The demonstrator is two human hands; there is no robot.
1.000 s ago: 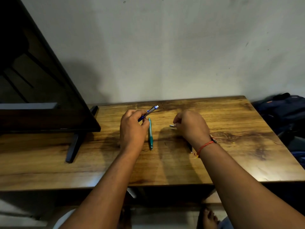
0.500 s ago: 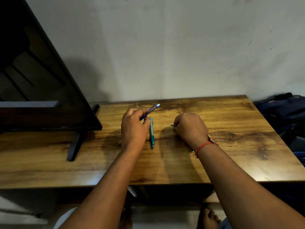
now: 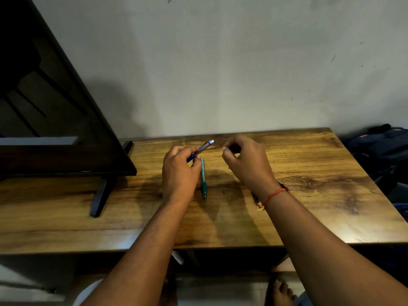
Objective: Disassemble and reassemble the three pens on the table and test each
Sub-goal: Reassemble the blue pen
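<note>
Head view, looking down at the desk: the blue pen [image 3: 201,150], with a grey upper barrel and a white end pointing up and away to the right, is clamped in the curled fingers of the left hand [image 3: 180,173] and held tilted above the wood. The teal pen [image 3: 203,177] lies flat on the wooden table [image 3: 309,206] just beside that hand, on its right, with its dark tip end nearest the viewer. The right hand [image 3: 247,164] is raised near the blue pen's white end but apart from it, fingers curled, thumb against forefinger; whether anything is pinched between them cannot be told. A dark third pen [image 3: 256,198] lies on the table, mostly hidden beneath the right wrist, which wears a red thread bracelet [image 3: 274,193]. A black television [image 3: 55,129] stands at the left on a slanted foot; a dark backpack [image 3: 384,146] sits beyond the table's right edge
</note>
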